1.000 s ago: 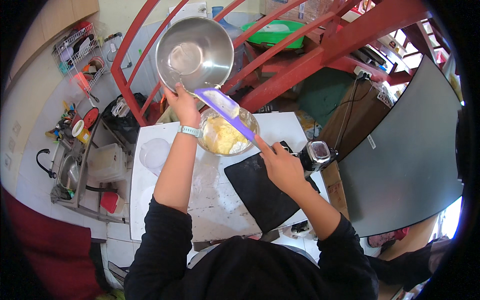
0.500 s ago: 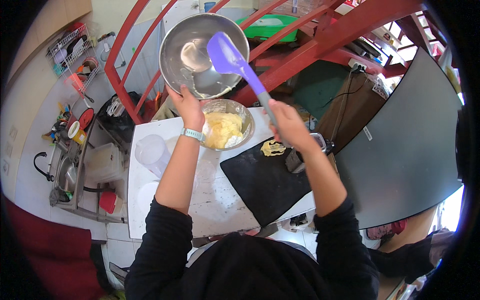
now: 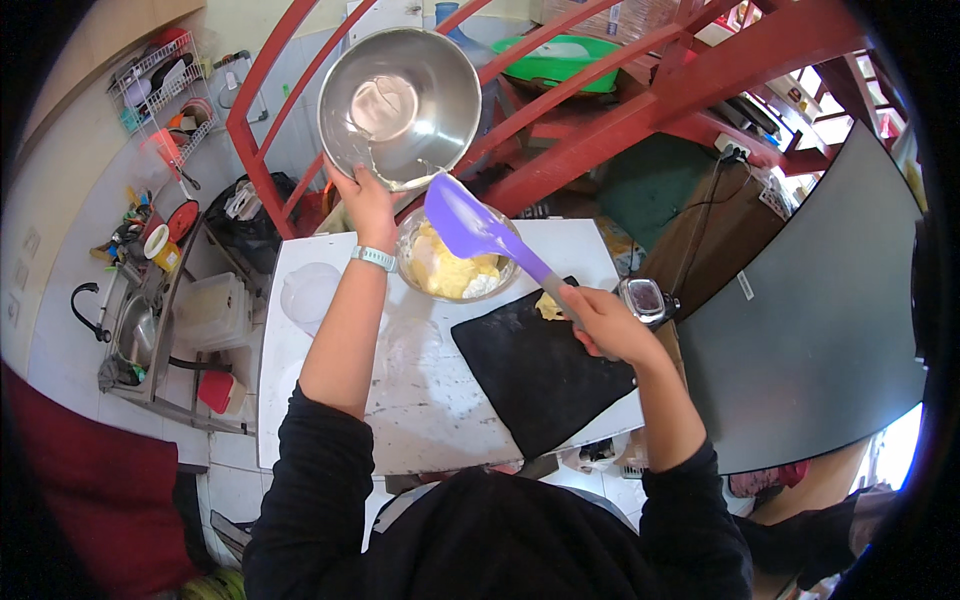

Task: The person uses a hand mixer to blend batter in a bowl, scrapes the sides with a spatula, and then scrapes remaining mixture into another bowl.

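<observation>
My left hand grips the lower rim of a steel mixing bowl, which is raised and tipped so its inside faces me. Pale batter streaks cling near its lower edge. In my right hand is the grey handle of a purple spatula; its blade, smeared with cream, is at the raised bowl's lower rim. Beneath the blade, a second metal bowl stands on the table, holding a yellow creamy mixture with white powder. The spatula partly covers that bowl.
The white table carries a black cloth with a yellow-smeared beater on it, partly behind my right hand. A silver appliance stands right of the cloth, a clear plastic jug at left. Red railings rise behind.
The spatula has come down out of the raised bowl's inside to its lower rim. My right hand has moved down and right; the raised bowl has shifted slightly left.
</observation>
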Motion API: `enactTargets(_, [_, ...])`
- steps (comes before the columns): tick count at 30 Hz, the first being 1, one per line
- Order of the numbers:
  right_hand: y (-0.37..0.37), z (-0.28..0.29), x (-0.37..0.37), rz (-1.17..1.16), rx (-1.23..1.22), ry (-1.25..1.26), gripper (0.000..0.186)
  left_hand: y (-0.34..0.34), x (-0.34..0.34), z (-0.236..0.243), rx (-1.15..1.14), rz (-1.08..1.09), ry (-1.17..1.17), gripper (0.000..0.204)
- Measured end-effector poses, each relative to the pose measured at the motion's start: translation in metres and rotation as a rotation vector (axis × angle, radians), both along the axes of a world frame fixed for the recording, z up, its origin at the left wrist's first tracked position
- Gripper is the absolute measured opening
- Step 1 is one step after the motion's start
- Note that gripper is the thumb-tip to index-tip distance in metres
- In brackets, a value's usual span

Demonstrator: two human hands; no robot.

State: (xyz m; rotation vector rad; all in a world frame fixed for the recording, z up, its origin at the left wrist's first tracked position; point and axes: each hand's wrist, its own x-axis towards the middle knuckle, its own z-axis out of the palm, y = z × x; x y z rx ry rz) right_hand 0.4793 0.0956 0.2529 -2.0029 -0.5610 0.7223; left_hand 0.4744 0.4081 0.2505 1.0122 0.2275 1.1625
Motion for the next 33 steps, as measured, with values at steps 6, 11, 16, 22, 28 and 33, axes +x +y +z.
enactTargets(6, [0.008, 0.043, -0.002, -0.1, -0.245, -1.196, 0.032, 0.008, 0.01, -0.023, 0.266, 0.071, 0.069, 0.053])
enactTargets(11, [0.016, 0.031, 0.012, -0.134, -0.249, -1.03, 0.04, -0.024, 0.014, -0.021, 0.316, -0.067, 0.026, 0.049])
enactTargets(16, [0.026, 0.023, -0.01, 0.001, -0.031, -0.433, 0.039, -0.031, 0.01, -0.028, 0.201, -0.152, 0.034, 0.042])
enactTargets(22, [0.009, 0.018, -0.005, 0.035, 0.23, 0.081, 0.038, -0.015, 0.008, -0.016, -0.106, -0.448, -0.033, 0.035])
enactTargets(28, [-0.01, 0.009, -0.002, -0.07, 0.307, 0.092, 0.037, 0.012, 0.005, -0.011, -0.026, -0.399, -0.015, 0.043])
enactTargets(33, [0.025, -0.019, -0.011, -0.166, 0.189, -0.733, 0.036, -0.001, 0.006, -0.014, -0.035, -0.205, 0.059, 0.042])
